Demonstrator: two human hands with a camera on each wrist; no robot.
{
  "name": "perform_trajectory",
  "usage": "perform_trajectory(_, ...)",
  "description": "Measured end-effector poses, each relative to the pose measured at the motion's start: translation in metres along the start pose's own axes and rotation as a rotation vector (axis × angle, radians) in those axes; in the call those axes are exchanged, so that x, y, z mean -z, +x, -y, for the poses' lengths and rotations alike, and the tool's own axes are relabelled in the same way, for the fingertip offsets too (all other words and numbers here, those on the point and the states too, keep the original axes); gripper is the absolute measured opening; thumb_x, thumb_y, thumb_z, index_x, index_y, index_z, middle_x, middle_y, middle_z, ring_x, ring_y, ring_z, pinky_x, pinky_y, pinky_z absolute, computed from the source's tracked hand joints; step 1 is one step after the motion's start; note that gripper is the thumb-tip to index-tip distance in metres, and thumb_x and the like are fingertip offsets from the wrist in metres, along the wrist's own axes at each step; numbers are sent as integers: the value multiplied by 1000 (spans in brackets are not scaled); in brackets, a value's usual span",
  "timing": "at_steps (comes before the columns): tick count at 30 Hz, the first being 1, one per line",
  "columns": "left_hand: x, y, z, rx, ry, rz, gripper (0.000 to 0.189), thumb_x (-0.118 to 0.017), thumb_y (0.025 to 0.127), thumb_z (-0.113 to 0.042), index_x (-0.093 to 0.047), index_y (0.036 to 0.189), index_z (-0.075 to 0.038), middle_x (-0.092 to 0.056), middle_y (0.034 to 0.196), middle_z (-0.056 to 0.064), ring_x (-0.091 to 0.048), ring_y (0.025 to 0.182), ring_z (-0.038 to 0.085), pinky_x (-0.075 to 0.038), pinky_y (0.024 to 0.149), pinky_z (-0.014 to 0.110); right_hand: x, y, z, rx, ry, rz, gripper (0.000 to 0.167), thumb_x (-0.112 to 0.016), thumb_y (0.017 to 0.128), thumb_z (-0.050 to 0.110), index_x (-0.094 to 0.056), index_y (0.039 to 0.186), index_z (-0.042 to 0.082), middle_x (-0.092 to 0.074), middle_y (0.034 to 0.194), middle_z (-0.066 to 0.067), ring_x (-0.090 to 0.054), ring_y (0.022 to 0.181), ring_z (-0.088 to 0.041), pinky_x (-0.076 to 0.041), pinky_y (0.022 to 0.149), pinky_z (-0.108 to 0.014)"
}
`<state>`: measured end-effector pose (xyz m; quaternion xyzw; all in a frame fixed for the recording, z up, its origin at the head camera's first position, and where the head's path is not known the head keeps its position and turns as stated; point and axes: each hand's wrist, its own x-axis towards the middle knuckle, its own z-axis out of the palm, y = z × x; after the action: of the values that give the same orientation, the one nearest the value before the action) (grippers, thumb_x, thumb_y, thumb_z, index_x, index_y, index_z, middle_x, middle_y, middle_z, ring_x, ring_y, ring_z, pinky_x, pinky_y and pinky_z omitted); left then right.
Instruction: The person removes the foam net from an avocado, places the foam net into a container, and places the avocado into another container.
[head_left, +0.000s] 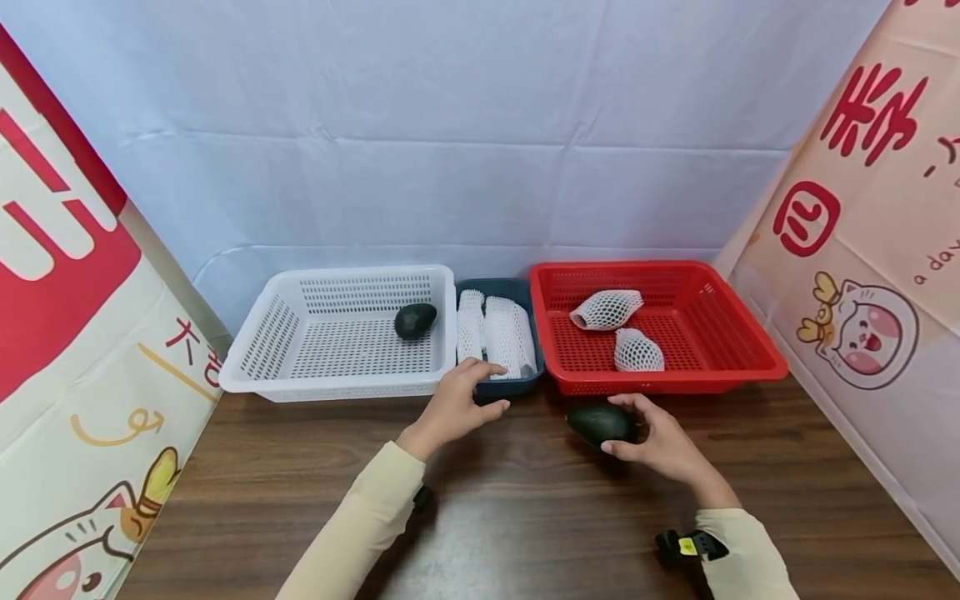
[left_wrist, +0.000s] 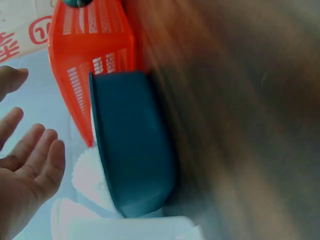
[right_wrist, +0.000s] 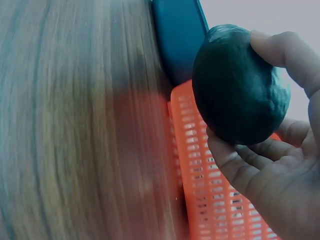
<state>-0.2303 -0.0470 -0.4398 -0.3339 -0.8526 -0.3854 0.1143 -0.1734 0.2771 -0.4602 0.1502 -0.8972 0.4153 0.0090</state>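
A dark green avocado (head_left: 602,423) is held between the thumb and fingers of my right hand (head_left: 663,446), in front of the red basket; the right wrist view shows the same avocado (right_wrist: 237,87) from close by. My left hand (head_left: 453,406) reaches over the near edge of the dark blue bin (head_left: 517,387), its fingers parted and holding nothing. White foam net sleeves (head_left: 510,333) lie in that bin, just beyond the left fingertips. In the left wrist view the left hand (left_wrist: 30,175) hangs beside the bin wall (left_wrist: 132,145).
A white basket (head_left: 337,386) on the left contains one avocado (head_left: 415,320). The red basket (head_left: 667,382) on the right contains two net-wrapped items, one behind (head_left: 607,309) and one nearer (head_left: 638,351). All stand on a wooden table (head_left: 517,517) before a pale cloth backdrop (head_left: 450,167).
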Motion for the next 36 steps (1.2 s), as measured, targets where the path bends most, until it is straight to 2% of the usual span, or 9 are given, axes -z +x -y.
perform_trajectory(4,-3,-8,2,94,-176,-5,43,-77,76,-15,-62,112,-1,-60,103,13,-58,90,28,-51,68,38,-5,4,4,11,24,21,62,-82,72,24,-51,122,4,-55,113,-9,-53,93,-24,-47,75,-35)
perform_trajectory(7,-5,-13,1,179,-268,-12,42,-78,75,-12,-62,112,0,-60,103,9,-59,90,28,-51,70,40,-8,8,7,22,35,31,62,-82,72,24,-52,122,4,-56,112,-8,-53,92,-23,-48,74,-35)
perform_trajectory(13,-8,-20,-2,345,-370,1,36,-75,77,-13,-63,110,-5,-62,101,5,-61,88,24,-50,76,35,-17,15,13,50,50,55,62,-82,71,24,-53,121,4,-57,110,-7,-54,90,-22,-48,72,-32)
perform_trajectory(18,-11,-23,-5,438,-442,25,33,-73,79,-18,-63,108,-6,-62,101,7,-62,86,18,-50,75,30,-23,21,19,80,64,69,61,-82,71,25,-54,121,5,-57,110,-8,-55,88,-22,-48,68,-31)
perform_trajectory(21,-14,-24,-7,459,-450,39,34,-73,79,-21,-63,108,-8,-61,101,8,-61,86,16,-49,74,30,-27,24,22,85,64,74,60,-82,70,25,-54,120,7,-57,110,-6,-54,90,-21,-48,70,-32)
perform_trajectory(26,-20,-26,-10,456,-497,67,36,-73,78,-21,-62,110,-8,-60,107,15,-61,89,19,-49,75,31,-33,30,29,93,63,106,61,-81,71,26,-54,122,6,-57,113,-5,-53,94,-21,-47,75,-35)
perform_trajectory(31,-24,-27,-12,464,-653,51,37,-72,80,-15,-59,114,-4,-57,110,17,-60,94,26,-51,73,34,-39,34,36,93,93,149,61,-81,72,24,-53,123,5,-56,115,-8,-53,95,-22,-47,75,-34)
perform_trajectory(34,-25,-28,-13,464,-763,26,37,-69,82,-9,-57,116,-1,-57,109,14,-59,94,26,-52,72,43,-43,37,40,89,122,178,61,-81,72,24,-52,123,5,-56,115,-9,-52,95,-23,-47,75,-36)
perform_trajectory(36,-24,-29,-17,457,-803,15,35,-68,83,-6,-56,116,1,-57,109,15,-59,94,26,-51,73,49,-46,38,42,89,134,190,61,-81,72,24,-52,123,5,-56,114,-8,-52,95,-23,-47,76,-36)
